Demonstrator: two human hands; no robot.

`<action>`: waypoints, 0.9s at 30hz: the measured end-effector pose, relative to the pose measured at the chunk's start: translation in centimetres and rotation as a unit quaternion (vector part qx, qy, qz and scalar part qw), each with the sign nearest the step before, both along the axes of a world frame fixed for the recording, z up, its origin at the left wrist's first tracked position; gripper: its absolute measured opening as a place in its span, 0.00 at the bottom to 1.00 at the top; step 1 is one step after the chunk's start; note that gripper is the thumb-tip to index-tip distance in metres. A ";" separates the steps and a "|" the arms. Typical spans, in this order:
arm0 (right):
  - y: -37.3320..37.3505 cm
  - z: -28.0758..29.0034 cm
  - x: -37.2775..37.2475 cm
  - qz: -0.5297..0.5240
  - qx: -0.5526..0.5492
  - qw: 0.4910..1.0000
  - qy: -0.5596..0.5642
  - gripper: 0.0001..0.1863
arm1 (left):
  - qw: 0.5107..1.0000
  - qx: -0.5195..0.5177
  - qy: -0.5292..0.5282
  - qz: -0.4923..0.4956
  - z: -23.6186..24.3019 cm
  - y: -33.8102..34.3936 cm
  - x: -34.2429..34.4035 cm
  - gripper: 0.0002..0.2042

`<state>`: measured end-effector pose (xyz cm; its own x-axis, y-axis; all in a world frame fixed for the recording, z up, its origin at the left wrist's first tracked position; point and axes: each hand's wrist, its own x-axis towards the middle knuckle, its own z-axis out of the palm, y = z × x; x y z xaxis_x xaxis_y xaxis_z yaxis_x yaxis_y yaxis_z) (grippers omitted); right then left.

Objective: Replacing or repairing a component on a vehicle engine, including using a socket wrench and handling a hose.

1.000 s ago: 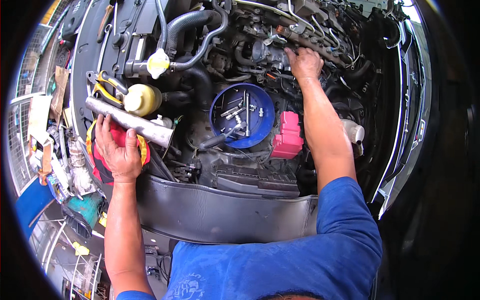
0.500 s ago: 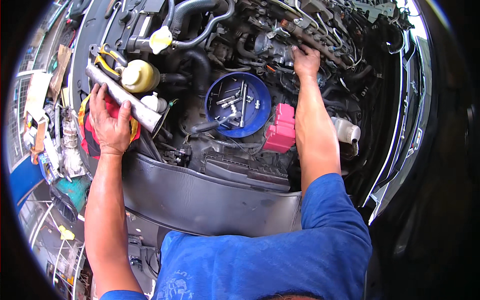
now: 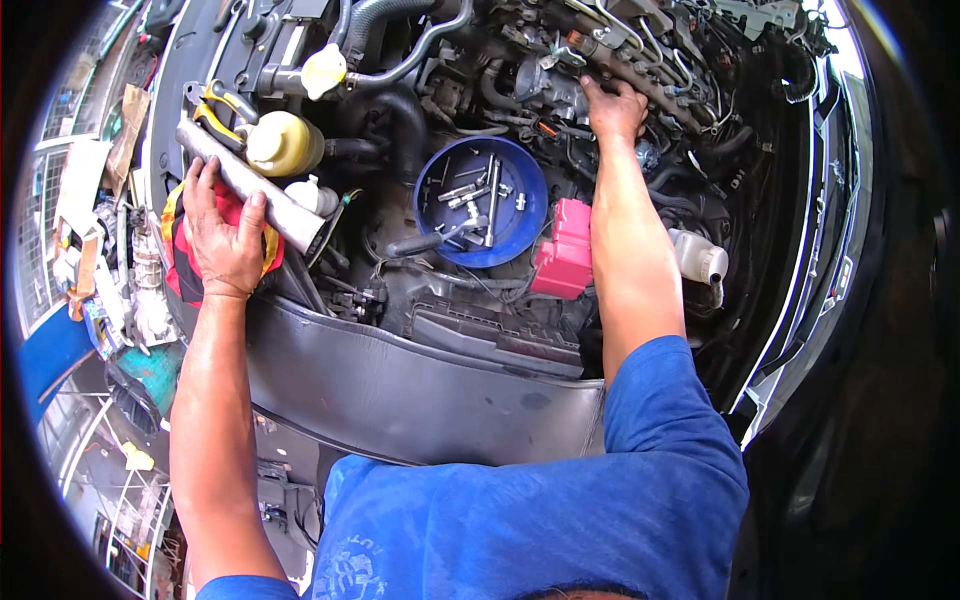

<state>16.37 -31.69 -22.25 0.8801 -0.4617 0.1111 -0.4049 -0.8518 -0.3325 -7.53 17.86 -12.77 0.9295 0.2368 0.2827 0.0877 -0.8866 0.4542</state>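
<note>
My left hand (image 3: 225,230) lies with fingers apart on a red, black and yellow padded item (image 3: 176,240), its fingertips beside a grey metal tube (image 3: 288,215) that rests at a slant. Up in the engine, my right hand (image 3: 615,112) is at a metal housing (image 3: 545,92), fingers bent and partly hidden, so what they grip is unclear. A blue bowl (image 3: 436,176) between my arms holds several sockets and extensions (image 3: 492,200); a ratchet (image 3: 415,245) lies over its rim. Yellow-handled pliers (image 3: 222,125) rest above the tube.
Around the bowl are a pink box cover (image 3: 563,250), a cream reservoir (image 3: 280,145), a white reservoir (image 3: 700,255) and black hoses (image 3: 398,130). A grey fender cover (image 3: 420,400) spans the near edge. Cardboard and assorted clutter (image 3: 95,230) lie left of the car.
The whole view has shifted a little, mostly upward. My left hand stays by the tube; my right hand stays at the housing, its fingers slightly differently bent.
</note>
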 end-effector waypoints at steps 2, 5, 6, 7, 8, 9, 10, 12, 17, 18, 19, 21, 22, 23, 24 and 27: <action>-0.1 0.2 0.1 0.084 0.168 0.979 -0.082 0.22 | 1.000 0.009 0.000 0.005 0.0 0.0 0.0 0.34; 0.2 0.4 -0.4 0.045 0.103 0.993 -0.029 0.23 | 1.000 -0.001 0.010 0.001 0.0 0.0 0.0 0.35; 0.3 0.6 -0.5 0.029 0.027 0.999 -0.021 0.23 | 1.000 0.003 0.005 0.003 0.0 0.0 0.0 0.35; 0.5 0.6 -0.6 0.010 0.033 0.999 0.000 0.24 | 1.000 0.008 0.004 0.004 0.0 -0.1 0.0 0.34; 0.7 0.7 -0.7 -0.005 0.027 0.999 -0.016 0.24 | 1.000 0.011 0.006 -0.001 0.0 -0.1 0.0 0.34; 0.9 0.8 -0.7 0.026 0.067 0.997 -0.039 0.23 | 1.000 0.005 0.005 -0.003 0.0 -0.1 0.0 0.34; 1.0 0.8 -0.7 0.027 0.099 0.994 -0.035 0.23 | 1.000 -0.003 0.003 -0.002 0.0 -0.1 0.0 0.34; 1.1 0.8 -0.6 0.058 0.143 0.986 -0.059 0.21 | 1.000 -0.002 0.019 -0.005 0.1 -0.1 0.0 0.33; 1.4 0.5 -0.3 0.014 0.087 0.996 -0.030 0.23 | 1.000 -0.002 0.006 -0.008 0.0 0.0 0.1 0.34; 1.4 0.7 -0.5 0.008 0.101 0.995 -0.026 0.23 | 1.000 -0.009 0.000 -0.008 0.0 0.0 0.1 0.34; 1.7 0.9 -0.4 -0.005 0.090 0.996 -0.012 0.24 | 1.000 -0.008 0.004 -0.009 0.0 0.1 0.1 0.34; 1.7 2.0 -0.7 0.005 0.094 0.996 0.004 0.24 | 1.000 0.009 0.016 0.003 -0.1 0.1 0.0 0.34; 1.8 2.7 -0.8 -0.002 0.096 0.995 0.034 0.24 | 1.000 0.007 0.018 -0.002 -0.1 0.1 0.0 0.34; 1.3 3.7 -1.2 0.040 0.117 0.992 0.008 0.24 | 1.000 0.004 0.015 -0.006 -0.1 0.2 0.0 0.34; 0.5 4.9 -1.3 0.071 0.240 0.968 0.013 0.23 | 1.000 0.000 0.008 -0.010 -0.1 0.2 0.0 0.33; -1.1 7.1 -2.9 -0.013 0.093 0.994 0.055 0.19 | 1.000 0.002 0.007 -0.014 -0.1 0.2 0.1 0.33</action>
